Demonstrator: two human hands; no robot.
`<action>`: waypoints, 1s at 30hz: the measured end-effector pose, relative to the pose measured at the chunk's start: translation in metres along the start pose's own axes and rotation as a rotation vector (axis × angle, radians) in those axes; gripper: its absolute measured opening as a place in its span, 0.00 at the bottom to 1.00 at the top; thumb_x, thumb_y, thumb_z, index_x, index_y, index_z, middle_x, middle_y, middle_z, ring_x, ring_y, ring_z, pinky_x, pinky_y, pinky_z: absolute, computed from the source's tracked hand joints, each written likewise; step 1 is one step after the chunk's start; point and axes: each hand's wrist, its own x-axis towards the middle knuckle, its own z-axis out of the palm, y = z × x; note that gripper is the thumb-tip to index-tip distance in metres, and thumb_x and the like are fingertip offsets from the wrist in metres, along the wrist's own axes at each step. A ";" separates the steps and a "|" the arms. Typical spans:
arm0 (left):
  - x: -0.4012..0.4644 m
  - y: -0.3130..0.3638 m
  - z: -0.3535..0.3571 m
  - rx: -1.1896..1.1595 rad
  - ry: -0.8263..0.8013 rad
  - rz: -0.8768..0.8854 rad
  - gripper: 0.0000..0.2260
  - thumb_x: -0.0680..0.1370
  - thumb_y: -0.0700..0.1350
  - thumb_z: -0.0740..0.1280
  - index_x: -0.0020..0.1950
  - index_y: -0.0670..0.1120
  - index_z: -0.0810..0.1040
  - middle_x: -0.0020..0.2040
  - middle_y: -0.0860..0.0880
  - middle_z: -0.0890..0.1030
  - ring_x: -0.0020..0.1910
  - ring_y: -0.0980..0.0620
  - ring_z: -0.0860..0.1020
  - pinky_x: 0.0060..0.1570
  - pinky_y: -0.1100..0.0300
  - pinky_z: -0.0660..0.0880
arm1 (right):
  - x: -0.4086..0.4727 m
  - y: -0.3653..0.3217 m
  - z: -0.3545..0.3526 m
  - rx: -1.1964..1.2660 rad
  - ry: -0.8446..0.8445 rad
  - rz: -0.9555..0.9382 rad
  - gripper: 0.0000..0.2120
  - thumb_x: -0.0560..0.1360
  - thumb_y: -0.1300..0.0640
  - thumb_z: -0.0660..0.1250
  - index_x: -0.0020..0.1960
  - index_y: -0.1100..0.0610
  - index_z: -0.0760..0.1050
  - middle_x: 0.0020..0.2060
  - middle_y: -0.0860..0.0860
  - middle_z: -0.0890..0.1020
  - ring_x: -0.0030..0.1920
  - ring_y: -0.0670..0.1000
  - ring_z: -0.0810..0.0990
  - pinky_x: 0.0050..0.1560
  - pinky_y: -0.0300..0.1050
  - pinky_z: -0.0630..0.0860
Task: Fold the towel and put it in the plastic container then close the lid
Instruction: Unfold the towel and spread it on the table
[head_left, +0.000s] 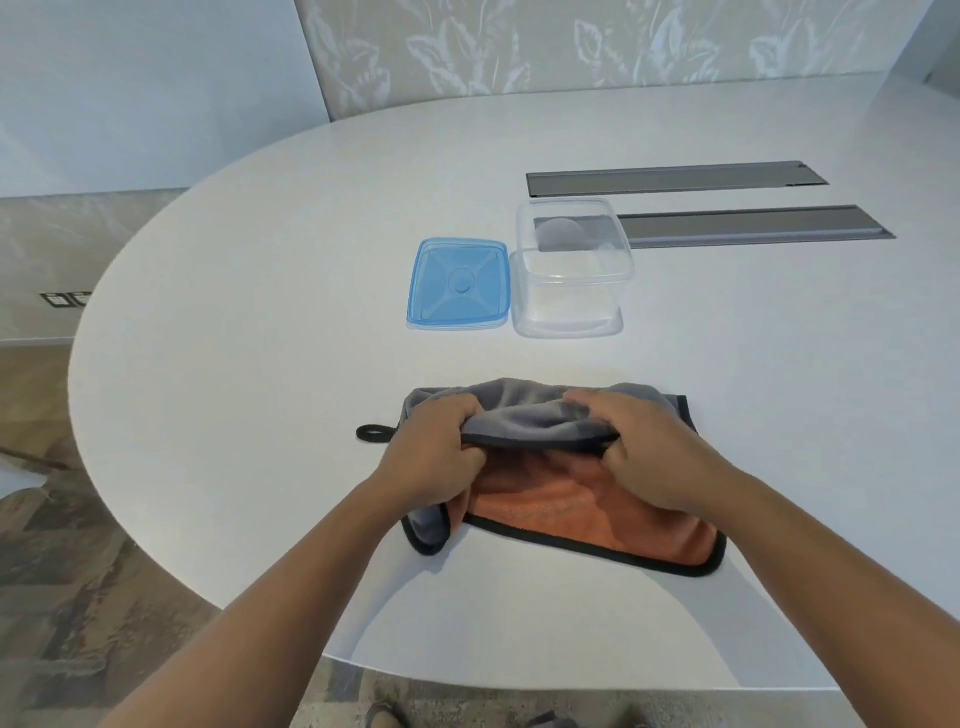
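Just left of the left hand, the towel's black hanging loop (370, 433) lies flat on the white table (249, 364), trailing from the cloth's corner. The left hand (434, 457) pinches the black-trimmed edge of the grey-and-orange towel (587, 512), fingers curled over the grey side and thumb tucked beneath. The right hand (641, 457) pinches the same edge further along, so the grey layer is doubled over the orange face, which spreads on the table below both hands. Beyond the hands and well apart from them sit the blue lid (458, 283) and, touching it on its right, the open clear plastic container (571, 270) — empty, part-resting over a grey table slot (753, 226). The fold looks only half made. The lower left corner is already curled over, and if the edges are not squared the bundle may come out lumpy — too bulky for the lid to seat properly.
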 end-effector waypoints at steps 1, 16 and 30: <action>-0.002 0.000 -0.002 -0.021 0.022 -0.009 0.07 0.69 0.47 0.64 0.45 0.57 0.73 0.41 0.60 0.77 0.43 0.58 0.76 0.36 0.61 0.71 | -0.002 0.000 -0.002 0.002 0.051 -0.009 0.34 0.73 0.64 0.58 0.73 0.38 0.68 0.63 0.44 0.79 0.63 0.51 0.77 0.64 0.51 0.76; -0.010 0.003 -0.044 0.332 -0.247 0.002 0.08 0.78 0.46 0.62 0.39 0.54 0.70 0.45 0.58 0.73 0.49 0.47 0.77 0.42 0.53 0.71 | -0.004 0.017 -0.028 -0.198 0.078 0.072 0.07 0.76 0.50 0.66 0.40 0.43 0.72 0.41 0.44 0.80 0.41 0.51 0.79 0.39 0.48 0.75; 0.003 0.009 -0.088 0.008 -0.051 -0.220 0.07 0.67 0.48 0.78 0.42 0.52 0.82 0.33 0.52 0.85 0.30 0.50 0.84 0.29 0.57 0.80 | -0.003 0.029 -0.053 0.166 -0.041 0.164 0.24 0.59 0.34 0.79 0.51 0.41 0.79 0.44 0.42 0.84 0.43 0.46 0.83 0.41 0.47 0.81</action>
